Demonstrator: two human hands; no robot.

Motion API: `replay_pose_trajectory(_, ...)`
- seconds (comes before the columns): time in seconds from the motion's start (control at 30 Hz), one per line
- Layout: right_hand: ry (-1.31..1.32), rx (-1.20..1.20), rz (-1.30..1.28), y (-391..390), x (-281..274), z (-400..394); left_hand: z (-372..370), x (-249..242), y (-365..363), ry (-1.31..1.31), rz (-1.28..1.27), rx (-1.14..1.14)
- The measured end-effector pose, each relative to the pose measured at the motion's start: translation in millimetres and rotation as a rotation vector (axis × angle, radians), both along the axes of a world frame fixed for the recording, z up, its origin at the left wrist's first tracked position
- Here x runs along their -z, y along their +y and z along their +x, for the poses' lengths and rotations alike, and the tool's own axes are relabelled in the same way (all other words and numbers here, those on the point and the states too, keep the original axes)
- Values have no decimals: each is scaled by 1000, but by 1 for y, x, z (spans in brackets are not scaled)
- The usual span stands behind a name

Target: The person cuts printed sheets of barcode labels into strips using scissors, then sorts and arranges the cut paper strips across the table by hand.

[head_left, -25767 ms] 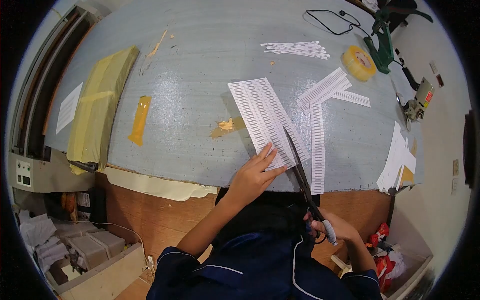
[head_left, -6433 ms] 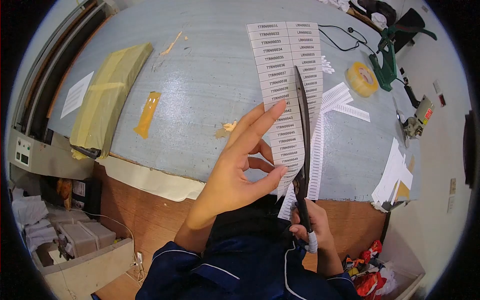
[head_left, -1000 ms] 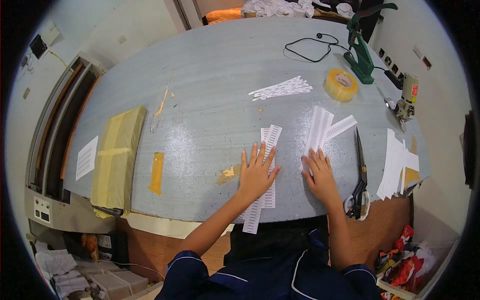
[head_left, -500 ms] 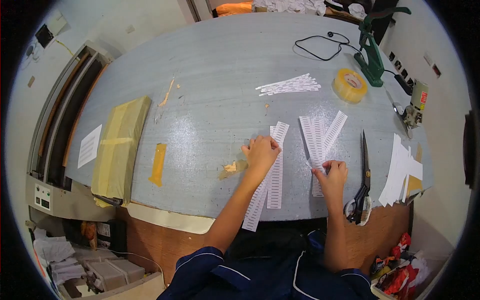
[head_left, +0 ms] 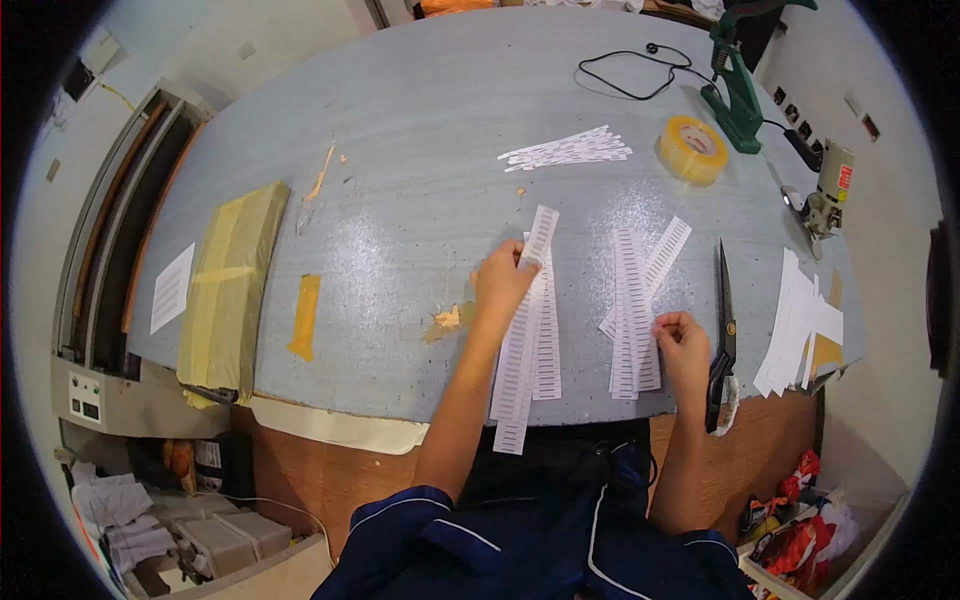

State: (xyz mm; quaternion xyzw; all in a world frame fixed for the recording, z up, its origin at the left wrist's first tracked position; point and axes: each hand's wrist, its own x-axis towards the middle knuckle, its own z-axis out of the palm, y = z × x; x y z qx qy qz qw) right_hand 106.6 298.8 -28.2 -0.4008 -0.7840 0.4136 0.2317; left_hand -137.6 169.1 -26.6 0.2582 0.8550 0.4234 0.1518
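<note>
My left hand [head_left: 505, 280] is closed around the upper part of a long white printed strip [head_left: 518, 395], which lies over other strips and reaches past the table's near edge. To the right, more printed strips [head_left: 630, 320] lie side by side, with one slanted strip [head_left: 668, 252] fanning out to the upper right. My right hand [head_left: 680, 335] is at the right edge of these strips, its thumb and forefinger pressed together; whether they pinch anything is too small to tell. Black-handled scissors [head_left: 724, 340] lie just right of my right hand.
Beyond the hands are a pile of narrow strips [head_left: 568, 148], a tape roll [head_left: 692, 150] and a green press [head_left: 738, 100]. White paper pieces [head_left: 795, 330] and a cutting machine [head_left: 825, 200] are at the right. A taped package [head_left: 232, 290] lies at the left.
My left hand has moved slightly left and up, carrying a strip. My right hand has moved right, off the middle of the right strips, which now lie more side by side. The view has shifted slightly.
</note>
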Motion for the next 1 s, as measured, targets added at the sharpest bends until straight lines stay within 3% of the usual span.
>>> replay_pose_trajectory(0.03, -3, -8, -5, -1, -5, -1, -9, 3, -4, -3, -5, -8)
replay_pose_trajectory(0.1, -71, 57, 16, -2, -22, -4, -31, 6, -17, -269, 297, -13)
replay_pose_trajectory(0.23, -72, 64, 94, 1, -12, -5, -41, -34, -53, -471, 407, -55)
replay_pose_trajectory(0.37, -97, 71, 12, -6, -20, -14, -44, -23, -60, -571, 400, 5)
replay_pose_trajectory(0.4, -96, 63, 10, -7, -20, -15, -43, -29, -60, -595, 279, -19)
replay_pose_trajectory(0.53, -54, 51, -59, 8, -1, -5, -47, -19, -68, -581, 338, -37)
replay_pose_trajectory(0.73, -42, 94, -175, 2, -23, -3, -60, 5, -78, -315, 402, -82)
replay_pose_trajectory(0.77, -42, 90, -177, 1, -21, -4, -62, 12, -78, 11, 300, -144)
replay_pose_trajectory(0.8, 126, 61, -271, -1, -18, -5, -59, 7, -75, 336, 192, -200)
replay_pose_trajectory(0.9, 412, -28, -403, -22, -23, -15, -32, -13, -71, 316, 162, -194)
replay_pose_trajectory(0.97, 490, -129, -479, -54, -34, -27, 6, -26, -67, -390, 374, 34)
replay_pose_trajectory(1.0, 454, -166, -514, -70, -40, -32, 25, -37, -64, -667, 292, 127)
